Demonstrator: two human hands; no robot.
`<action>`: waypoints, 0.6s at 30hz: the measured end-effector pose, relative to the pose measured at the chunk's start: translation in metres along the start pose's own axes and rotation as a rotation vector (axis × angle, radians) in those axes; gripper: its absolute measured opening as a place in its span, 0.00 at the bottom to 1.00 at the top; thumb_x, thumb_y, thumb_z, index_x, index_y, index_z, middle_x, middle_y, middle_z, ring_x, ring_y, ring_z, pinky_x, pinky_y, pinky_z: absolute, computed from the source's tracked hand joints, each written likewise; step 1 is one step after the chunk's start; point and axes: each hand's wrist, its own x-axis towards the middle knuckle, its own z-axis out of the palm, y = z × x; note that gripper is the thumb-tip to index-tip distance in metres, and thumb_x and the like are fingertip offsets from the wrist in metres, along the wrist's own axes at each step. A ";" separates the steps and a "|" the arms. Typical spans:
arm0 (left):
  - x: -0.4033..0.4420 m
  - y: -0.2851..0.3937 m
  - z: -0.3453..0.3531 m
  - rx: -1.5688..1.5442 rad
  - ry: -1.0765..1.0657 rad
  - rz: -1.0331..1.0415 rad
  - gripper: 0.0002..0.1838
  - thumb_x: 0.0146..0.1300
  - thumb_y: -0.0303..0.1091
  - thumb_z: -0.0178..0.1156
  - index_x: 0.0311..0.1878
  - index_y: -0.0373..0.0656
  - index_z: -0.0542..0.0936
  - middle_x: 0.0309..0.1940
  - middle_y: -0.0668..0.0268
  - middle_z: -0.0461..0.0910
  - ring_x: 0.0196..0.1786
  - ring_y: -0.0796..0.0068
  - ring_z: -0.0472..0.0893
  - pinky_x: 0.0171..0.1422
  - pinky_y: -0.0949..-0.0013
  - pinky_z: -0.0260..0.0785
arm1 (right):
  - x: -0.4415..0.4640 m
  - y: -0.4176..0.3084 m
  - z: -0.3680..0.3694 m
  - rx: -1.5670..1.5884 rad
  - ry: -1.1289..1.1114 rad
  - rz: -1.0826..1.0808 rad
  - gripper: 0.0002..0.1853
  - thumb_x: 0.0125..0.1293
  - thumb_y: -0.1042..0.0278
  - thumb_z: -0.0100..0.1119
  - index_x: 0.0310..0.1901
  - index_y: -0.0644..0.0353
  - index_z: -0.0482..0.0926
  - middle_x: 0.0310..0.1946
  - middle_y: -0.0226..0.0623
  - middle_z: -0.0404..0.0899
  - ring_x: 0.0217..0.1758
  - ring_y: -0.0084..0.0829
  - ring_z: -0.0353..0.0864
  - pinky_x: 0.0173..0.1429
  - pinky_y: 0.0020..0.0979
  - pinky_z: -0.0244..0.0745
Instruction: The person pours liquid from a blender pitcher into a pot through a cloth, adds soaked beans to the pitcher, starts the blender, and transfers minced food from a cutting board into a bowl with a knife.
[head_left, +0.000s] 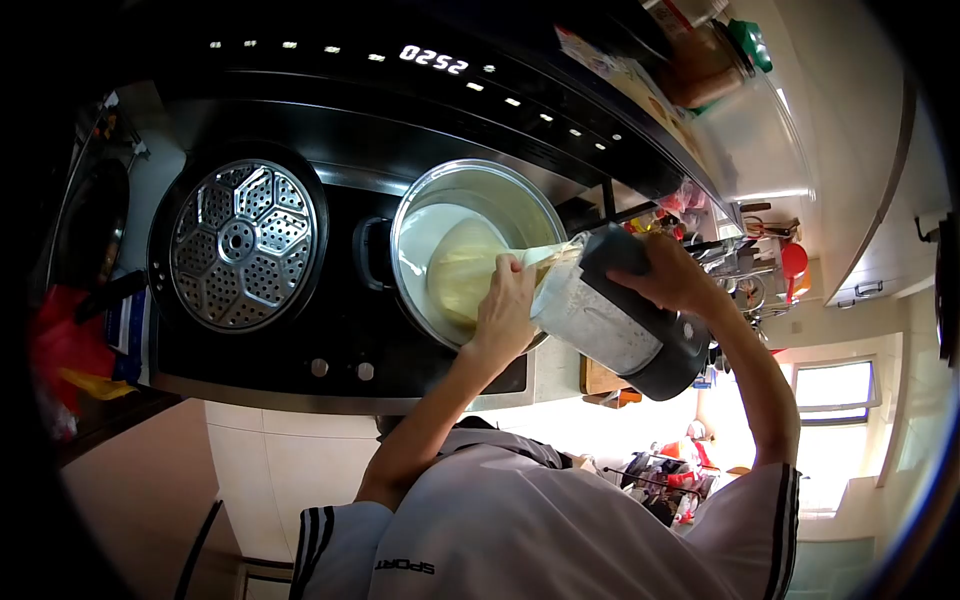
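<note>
While the right hand (664,272) grips the tilted jug (610,318), the left hand (506,306) holds the bag (462,272), which lies left of that hand, inside the pot (482,182).

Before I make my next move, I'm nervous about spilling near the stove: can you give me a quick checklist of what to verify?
1. Right hand gripping the jug by its dark handle: ok.
2. Jug tilted with its mouth toward the pot: ok.
3. Left hand steady on the pale piece: cannot tell; fingers touch it near the jug's mouth, but their grip is partly hidden.
4. Pot upright on the stovetop: ok.
5. Perforated metal disc apart from the pot: ok.
6. Burner off: cannot tell; the knobs' settings are unreadable.
</note>
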 end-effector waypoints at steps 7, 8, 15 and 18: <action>0.016 0.028 -0.008 -0.014 -0.065 0.027 0.29 0.44 0.21 0.64 0.53 0.34 0.67 0.47 0.51 0.61 0.48 0.47 0.72 0.52 0.57 0.69 | -0.079 0.043 0.042 0.303 0.416 -0.054 0.25 0.54 0.56 0.67 0.42 0.72 0.77 0.32 0.55 0.80 0.37 0.51 0.81 0.44 0.39 0.74; 0.019 0.033 -0.007 -0.016 -0.086 0.013 0.31 0.42 0.21 0.65 0.54 0.36 0.67 0.47 0.51 0.61 0.49 0.46 0.72 0.53 0.58 0.68 | -0.085 0.051 0.047 0.338 0.374 -0.051 0.25 0.54 0.56 0.67 0.45 0.70 0.76 0.32 0.54 0.81 0.38 0.50 0.81 0.43 0.39 0.74; 0.027 0.049 0.007 0.172 -0.047 0.083 0.36 0.39 0.17 0.61 0.58 0.34 0.66 0.49 0.50 0.61 0.51 0.47 0.71 0.54 0.61 0.68 | -0.125 0.081 0.070 0.483 0.300 -0.048 0.21 0.55 0.59 0.67 0.45 0.65 0.78 0.31 0.49 0.82 0.35 0.45 0.82 0.40 0.37 0.75; 0.025 0.051 0.016 0.250 -0.013 0.084 0.38 0.39 0.17 0.59 0.61 0.35 0.65 0.51 0.49 0.60 0.51 0.46 0.71 0.54 0.60 0.68 | -0.135 0.112 0.111 0.642 0.400 -0.122 0.18 0.54 0.61 0.67 0.41 0.67 0.78 0.26 0.47 0.81 0.26 0.40 0.80 0.35 0.34 0.74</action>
